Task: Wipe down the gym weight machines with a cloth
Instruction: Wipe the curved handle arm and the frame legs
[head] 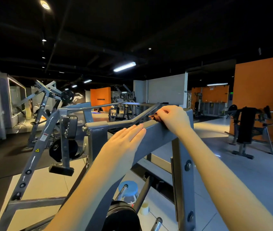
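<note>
A grey steel weight machine fills the middle of the view, with a sloping top beam running up to the right. My right hand grips a small brown cloth against the upper end of that beam. Most of the cloth is hidden under the fingers. My left hand lies flat on the same beam lower down, fingers straight and together, holding nothing.
A blue stool and a pale cup stand on the floor below the frame. A black weight plate sits at the bottom centre. Another plate-loaded machine stands left, and a black padded machine stands right before an orange wall.
</note>
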Demonstrator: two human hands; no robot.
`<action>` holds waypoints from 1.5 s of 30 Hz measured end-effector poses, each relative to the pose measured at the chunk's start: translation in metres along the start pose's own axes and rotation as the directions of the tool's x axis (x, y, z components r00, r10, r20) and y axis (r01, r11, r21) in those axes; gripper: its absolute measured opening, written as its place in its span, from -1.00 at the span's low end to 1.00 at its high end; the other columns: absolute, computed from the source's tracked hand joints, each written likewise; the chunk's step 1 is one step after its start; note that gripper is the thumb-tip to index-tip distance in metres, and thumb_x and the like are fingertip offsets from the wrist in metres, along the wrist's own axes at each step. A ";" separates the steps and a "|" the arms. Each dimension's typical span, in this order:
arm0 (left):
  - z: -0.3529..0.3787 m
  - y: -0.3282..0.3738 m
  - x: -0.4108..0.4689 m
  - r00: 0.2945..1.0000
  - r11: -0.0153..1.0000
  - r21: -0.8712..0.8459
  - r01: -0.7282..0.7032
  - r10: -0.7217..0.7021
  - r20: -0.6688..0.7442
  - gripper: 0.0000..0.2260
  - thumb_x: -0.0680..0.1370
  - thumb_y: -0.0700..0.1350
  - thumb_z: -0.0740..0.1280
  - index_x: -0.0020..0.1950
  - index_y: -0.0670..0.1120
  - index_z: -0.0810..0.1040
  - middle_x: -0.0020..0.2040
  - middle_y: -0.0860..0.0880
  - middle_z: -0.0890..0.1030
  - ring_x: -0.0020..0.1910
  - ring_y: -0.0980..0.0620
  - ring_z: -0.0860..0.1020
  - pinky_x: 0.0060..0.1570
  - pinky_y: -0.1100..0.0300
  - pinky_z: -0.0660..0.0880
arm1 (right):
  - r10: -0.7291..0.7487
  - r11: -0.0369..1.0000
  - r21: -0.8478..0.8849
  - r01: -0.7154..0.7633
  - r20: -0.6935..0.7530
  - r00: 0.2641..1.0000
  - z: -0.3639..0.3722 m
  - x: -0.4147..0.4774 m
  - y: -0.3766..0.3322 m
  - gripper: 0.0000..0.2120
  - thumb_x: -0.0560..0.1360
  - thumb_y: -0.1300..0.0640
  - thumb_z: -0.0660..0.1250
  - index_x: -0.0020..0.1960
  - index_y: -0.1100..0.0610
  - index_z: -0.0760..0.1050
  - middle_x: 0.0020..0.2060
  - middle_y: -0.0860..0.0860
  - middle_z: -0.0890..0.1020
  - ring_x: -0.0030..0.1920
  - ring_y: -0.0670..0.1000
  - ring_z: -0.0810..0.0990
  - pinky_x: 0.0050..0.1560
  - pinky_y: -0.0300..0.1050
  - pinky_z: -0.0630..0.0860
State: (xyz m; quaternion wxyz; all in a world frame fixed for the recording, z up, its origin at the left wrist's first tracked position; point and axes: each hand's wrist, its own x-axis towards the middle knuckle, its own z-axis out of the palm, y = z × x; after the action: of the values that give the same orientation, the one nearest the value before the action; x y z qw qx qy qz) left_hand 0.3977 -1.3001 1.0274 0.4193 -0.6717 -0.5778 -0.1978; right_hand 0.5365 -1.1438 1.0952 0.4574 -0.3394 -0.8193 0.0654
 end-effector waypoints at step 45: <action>0.001 -0.010 -0.143 0.941 0.880 -0.423 0.215 -0.302 -0.151 -0.55 0.65 0.10 0.02 0.48 -0.08 0.20 0.40 -0.14 0.42 0.32 -0.05 0.42 0.07 -0.20 0.54 | -0.405 0.908 0.044 0.416 -0.152 0.901 0.054 -0.087 -0.092 -0.68 0.51 -0.01 0.17 -0.05 0.08 0.68 -0.05 -0.03 0.69 0.05 0.00 0.54 0.16 -0.05 0.41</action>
State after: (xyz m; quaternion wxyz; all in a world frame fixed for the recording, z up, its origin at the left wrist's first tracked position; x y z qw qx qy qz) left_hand 0.3513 -1.3865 0.9230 0.3020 -0.6345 -0.5616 -0.4369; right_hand 0.4786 -1.2559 1.0415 0.5295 -0.1453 -0.8354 -0.0253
